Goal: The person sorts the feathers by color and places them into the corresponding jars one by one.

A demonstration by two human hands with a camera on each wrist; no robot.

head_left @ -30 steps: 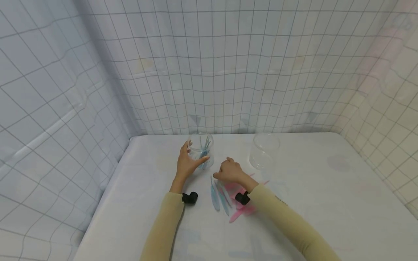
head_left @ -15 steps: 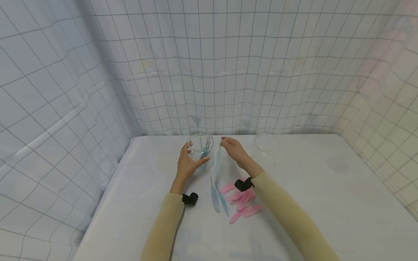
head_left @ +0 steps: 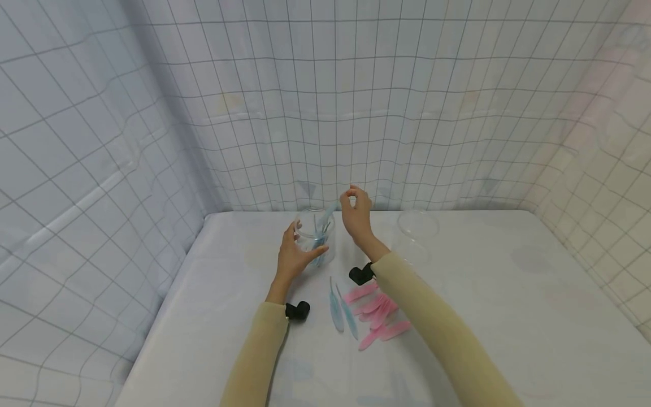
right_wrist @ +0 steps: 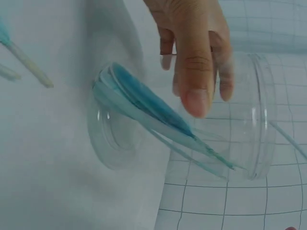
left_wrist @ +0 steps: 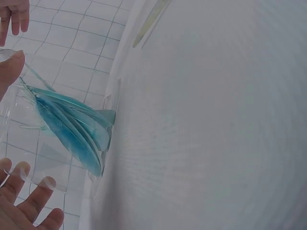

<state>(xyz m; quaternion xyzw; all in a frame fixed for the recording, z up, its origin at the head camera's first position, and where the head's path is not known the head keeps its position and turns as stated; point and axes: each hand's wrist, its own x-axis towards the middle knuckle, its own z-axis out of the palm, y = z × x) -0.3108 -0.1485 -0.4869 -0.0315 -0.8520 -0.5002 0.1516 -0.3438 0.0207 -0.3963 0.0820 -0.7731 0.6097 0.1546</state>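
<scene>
My left hand holds the near left side of a clear jar, thumb in front and fingers round the far side. Inside lean several blue feathers, quills upward. Above the rim, my right hand pinches another blue feather between thumb and finger, its vane slanting down into the jar's mouth. In the left wrist view, only the fingers of the right hand show at the top left corner. Two more blue feathers lie on the table in front of the jar.
A pile of pink feathers lies on the white table under the right forearm. A second clear jar stands at the back right, partly behind the right arm. A white grid-patterned curtain rises behind the table.
My right hand has picked up a blue feather from the table and carried it up to the jar's mouth, turning it from hanging to slanted. The left hand has stayed on the jar.
</scene>
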